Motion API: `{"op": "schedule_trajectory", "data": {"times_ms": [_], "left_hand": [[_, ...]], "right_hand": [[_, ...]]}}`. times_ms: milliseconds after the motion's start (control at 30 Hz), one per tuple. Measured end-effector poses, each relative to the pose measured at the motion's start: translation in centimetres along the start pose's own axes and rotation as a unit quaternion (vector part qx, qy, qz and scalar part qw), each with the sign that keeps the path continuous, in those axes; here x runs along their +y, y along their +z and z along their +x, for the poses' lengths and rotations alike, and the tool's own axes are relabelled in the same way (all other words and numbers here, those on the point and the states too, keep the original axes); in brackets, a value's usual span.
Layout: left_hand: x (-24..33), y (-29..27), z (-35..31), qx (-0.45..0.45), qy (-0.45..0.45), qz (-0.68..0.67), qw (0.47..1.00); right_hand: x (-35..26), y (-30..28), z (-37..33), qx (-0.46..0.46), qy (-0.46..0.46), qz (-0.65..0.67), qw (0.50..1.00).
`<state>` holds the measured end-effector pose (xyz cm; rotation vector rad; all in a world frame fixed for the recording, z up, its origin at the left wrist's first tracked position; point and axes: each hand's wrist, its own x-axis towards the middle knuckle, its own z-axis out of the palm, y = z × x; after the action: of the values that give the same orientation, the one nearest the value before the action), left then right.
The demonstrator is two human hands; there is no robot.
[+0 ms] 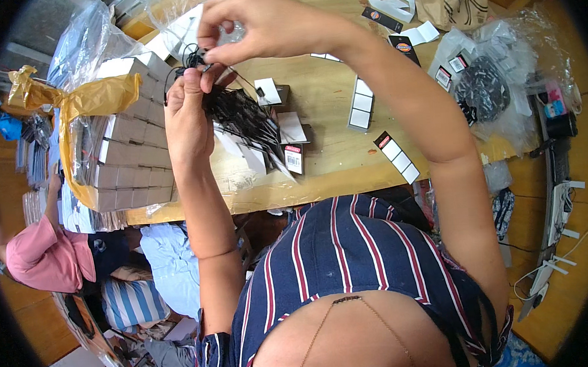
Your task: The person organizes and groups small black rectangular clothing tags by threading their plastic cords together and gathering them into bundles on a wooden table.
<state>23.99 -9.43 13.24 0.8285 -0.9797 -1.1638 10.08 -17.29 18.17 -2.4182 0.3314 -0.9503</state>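
Note:
My left hand is closed round the upper end of a bundle of black tag strings. The strings fan down to the right across the table. White hang tags lie at their lower ends, one of them a price tag with a red top. Above the left hand, my right hand is bent over with thumb and fingers pinched at the looped string ends. Thin black loops stick out between the two hands. Exactly which strands the right fingertips hold is too small to tell.
Left of my hands stand stacked rows of white tags with yellow tape over them. Label strips and black tags lie on the table. Plastic bags crowd the right. A person in pink is at far left.

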Motion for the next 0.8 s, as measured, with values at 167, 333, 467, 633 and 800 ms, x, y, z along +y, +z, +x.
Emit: {"op": "schedule_trajectory", "data": {"times_ms": [167, 333, 467, 633, 800], "left_hand": [[0.0, -0.5, -0.1, -0.102, 0.009, -0.052, 0.993], [1.2, -3.1, -0.8, -0.053, 0.055, -0.064, 0.995], [1.1, -3.5, -0.5, -0.070, 0.069, -0.015, 0.995], [1.1, -4.4, -0.5, -0.067, 0.091, -0.013, 0.994], [2.2, -4.7, -0.7, -0.117, 0.079, -0.005, 0.990]], "right_hand": [[0.0, 1.3, 1.4, 0.005, 0.074, 0.131, 0.989], [4.0, -2.9, -0.4, 0.071, 0.142, 0.162, 0.974], [12.3, -7.8, -9.0, -0.016, 0.286, -0.288, 0.914], [13.3, -4.8, -13.3, -0.163, 0.428, -0.267, 0.848], [5.1, -1.6, -6.9, -0.040, 0.300, -0.004, 0.953]]}}
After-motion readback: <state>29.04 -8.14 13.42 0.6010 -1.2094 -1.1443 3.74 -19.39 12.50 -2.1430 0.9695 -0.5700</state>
